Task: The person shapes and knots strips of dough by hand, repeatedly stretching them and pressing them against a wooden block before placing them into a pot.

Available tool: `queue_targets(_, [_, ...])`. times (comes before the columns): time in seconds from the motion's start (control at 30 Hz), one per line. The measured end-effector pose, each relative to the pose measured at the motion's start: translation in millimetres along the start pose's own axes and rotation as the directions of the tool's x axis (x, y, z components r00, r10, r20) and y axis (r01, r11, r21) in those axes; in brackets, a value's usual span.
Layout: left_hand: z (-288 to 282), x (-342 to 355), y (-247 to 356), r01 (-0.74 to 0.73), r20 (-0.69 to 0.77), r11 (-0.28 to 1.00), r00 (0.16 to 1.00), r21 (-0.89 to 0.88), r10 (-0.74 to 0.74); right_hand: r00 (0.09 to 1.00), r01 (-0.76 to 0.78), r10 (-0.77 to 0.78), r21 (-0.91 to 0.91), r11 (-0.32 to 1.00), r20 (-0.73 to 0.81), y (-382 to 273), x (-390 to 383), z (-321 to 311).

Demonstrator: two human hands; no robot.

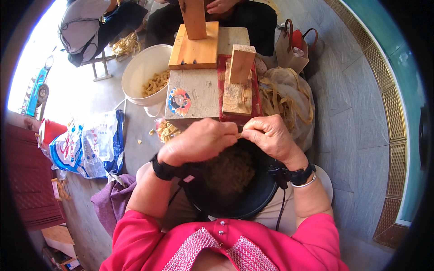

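My left hand (205, 142) and my right hand (266, 135) meet in front of the low table (192, 95), fingers pinched close together. A small tan piece (240, 134) shows at my right fingertips; what my left fingers hold is hidden. Below them, a dark basin (235, 198) on my lap holds a blurred brownish mass. Just beyond my hands, a wooden block with an upright post (237, 99) stands on a red cloth (254, 101). A small bag of tan pieces (168, 132) lies beside my left hand.
A larger wooden stand (192, 56) is on the table; behind it are a co-worker's hand and dark trousers. A white bucket of pieces (135, 79) stands left, a sack of strips (289, 99) right. A plastic bag (86, 149) and purple cloth (110, 201) lie left.
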State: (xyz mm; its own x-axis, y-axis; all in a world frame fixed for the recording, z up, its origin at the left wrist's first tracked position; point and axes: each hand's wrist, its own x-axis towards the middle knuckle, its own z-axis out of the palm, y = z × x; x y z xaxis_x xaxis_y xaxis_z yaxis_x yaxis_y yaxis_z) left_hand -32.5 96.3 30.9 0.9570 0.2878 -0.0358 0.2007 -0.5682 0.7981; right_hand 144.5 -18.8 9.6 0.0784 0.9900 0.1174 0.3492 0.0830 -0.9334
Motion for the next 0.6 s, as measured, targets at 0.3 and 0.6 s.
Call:
queue_targets(0.3, [-3.3, 44.4, -26.6, 0.152, -0.595, 0.936, 0.8, 0.318, 0.073, 0.946, 0.016, -0.141, -0.393, 0.92, -0.292, 10.9, 39.8, -26.6])
queue_targets(0.6, [2.5, 59.8, -35.2, 0.194, -0.639, 0.921, 0.765, 0.338, 0.073, 0.892, -0.049, -0.169, -0.461, 0.886, -0.419, 34.5, 51.5, -19.3])
